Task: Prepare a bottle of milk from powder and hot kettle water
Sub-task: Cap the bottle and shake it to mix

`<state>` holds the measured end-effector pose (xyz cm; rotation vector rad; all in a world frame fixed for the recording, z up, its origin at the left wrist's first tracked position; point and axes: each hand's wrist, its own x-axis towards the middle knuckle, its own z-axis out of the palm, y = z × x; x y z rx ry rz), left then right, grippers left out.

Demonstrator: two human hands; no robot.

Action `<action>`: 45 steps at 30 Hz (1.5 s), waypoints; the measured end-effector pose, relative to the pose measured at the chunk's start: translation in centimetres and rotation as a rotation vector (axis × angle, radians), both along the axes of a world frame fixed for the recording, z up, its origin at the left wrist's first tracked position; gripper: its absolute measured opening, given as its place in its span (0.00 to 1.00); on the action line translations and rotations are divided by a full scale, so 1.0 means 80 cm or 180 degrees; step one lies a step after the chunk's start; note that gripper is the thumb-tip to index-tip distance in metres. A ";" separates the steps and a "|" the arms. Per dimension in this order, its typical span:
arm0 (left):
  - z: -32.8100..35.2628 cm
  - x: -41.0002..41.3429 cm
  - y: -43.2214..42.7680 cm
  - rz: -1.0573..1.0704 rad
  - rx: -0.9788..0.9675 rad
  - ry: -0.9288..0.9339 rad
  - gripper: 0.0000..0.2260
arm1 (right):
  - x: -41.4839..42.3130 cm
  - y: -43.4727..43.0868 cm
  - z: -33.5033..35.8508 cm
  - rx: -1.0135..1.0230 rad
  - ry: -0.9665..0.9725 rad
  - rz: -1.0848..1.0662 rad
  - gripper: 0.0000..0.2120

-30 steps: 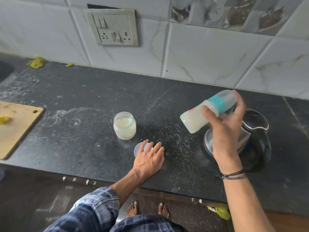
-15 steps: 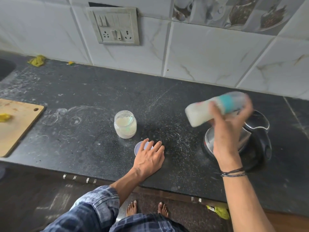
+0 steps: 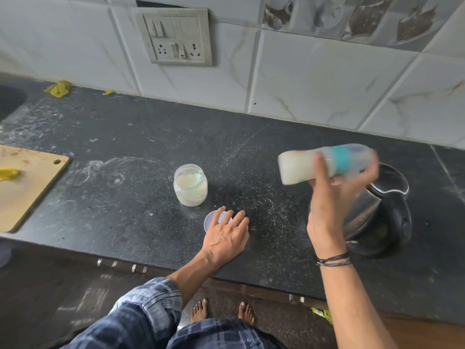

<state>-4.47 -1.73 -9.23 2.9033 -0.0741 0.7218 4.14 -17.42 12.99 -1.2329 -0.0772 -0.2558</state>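
Observation:
My right hand [image 3: 329,197] grips a feeding bottle [image 3: 302,167] with a teal collar and clear cap, held almost sideways in the air and blurred; white milk fills it. Below and behind that hand stands a steel and black kettle [image 3: 382,210] on the dark counter [image 3: 125,152]. An open jar of milk powder [image 3: 190,185] with a green scoop inside stands mid-counter. My left hand [image 3: 226,235] rests flat on the counter, its fingers lying over the jar's round lid [image 3: 210,220].
A wooden cutting board [image 3: 27,185] with a yellow scrap lies at the left edge. A sink corner [image 3: 10,102] shows at far left. A wall socket panel [image 3: 176,39] sits on the tiled backsplash. Powder dust streaks the counter.
The bottle in my right hand has tipped from slanted to nearly level and swung slightly down, blurred as in shaking. My left hand has stayed on the lid.

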 end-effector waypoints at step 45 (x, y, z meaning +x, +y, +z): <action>0.004 0.000 0.000 -0.0023 -0.0036 -0.0118 0.08 | 0.006 -0.009 0.006 0.0067 0.0106 -0.0107 0.38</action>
